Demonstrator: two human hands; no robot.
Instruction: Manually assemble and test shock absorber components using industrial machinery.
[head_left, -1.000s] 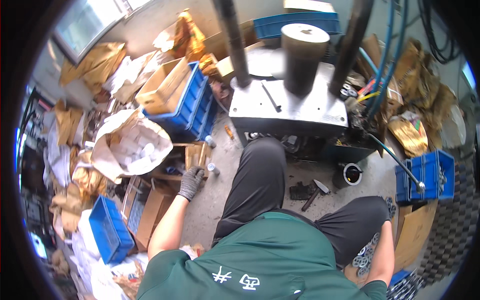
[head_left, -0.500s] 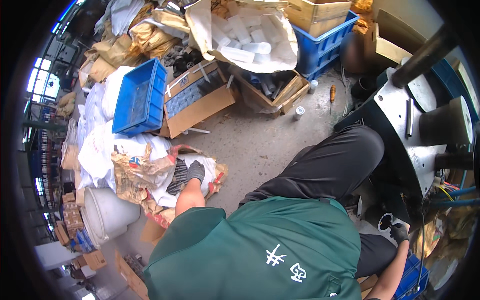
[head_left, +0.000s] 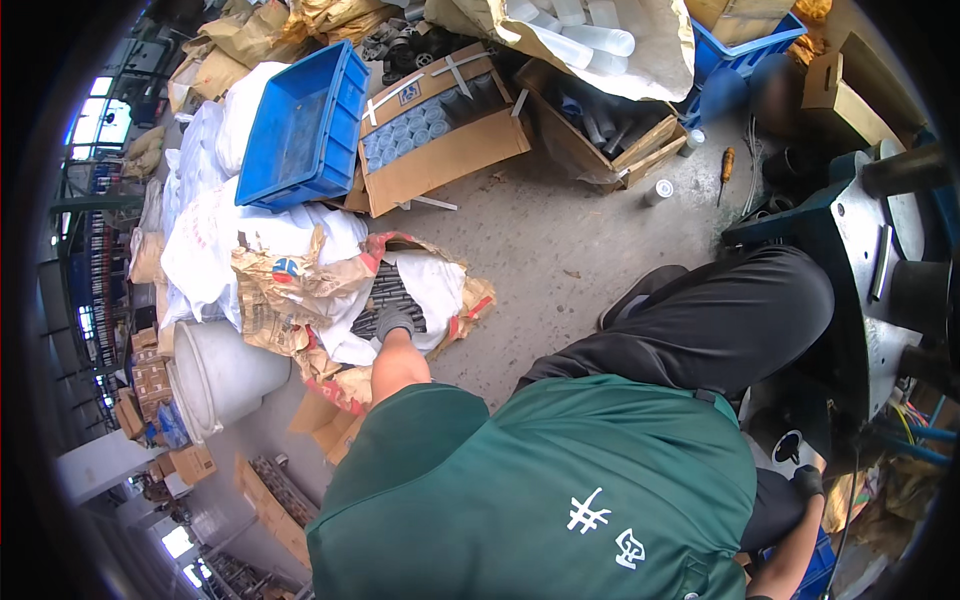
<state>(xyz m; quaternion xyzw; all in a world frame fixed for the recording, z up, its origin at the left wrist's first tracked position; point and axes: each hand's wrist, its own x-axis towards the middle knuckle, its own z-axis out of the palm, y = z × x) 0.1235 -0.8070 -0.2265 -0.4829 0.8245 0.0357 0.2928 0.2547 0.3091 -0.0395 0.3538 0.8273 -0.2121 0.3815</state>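
My left hand (head_left: pixel 395 322), in a grey glove, reaches down onto a pile of short dark rods (head_left: pixel 397 291). They lie in an open brown paper sack (head_left: pixel 270 318) with a white liner (head_left: pixel 432 290). The glove's back faces up, and its fingertips are lost among the rods. At the lower right, my right hand (head_left: pixel 808 482), in a dark glove, is curled closed beside a round dark opening with a pale rim (head_left: pixel 788 446). Whatever those fingers may hold is hidden.
A machine with a steel plate (head_left: pixel 857 290) stands at right. Ahead are a blue crate (head_left: pixel 303 130), a carton of clear cups (head_left: pixel 440 130) and a wooden box of dark tubes (head_left: pixel 605 140). An orange-handled screwdriver (head_left: pixel 727 170) and a small white-topped cylinder (head_left: pixel 659 192) are on the floor.
My left hand has shifted from the white liner onto the dark rods. My right hand has drawn back slightly from the round opening. The whole view has also shifted.
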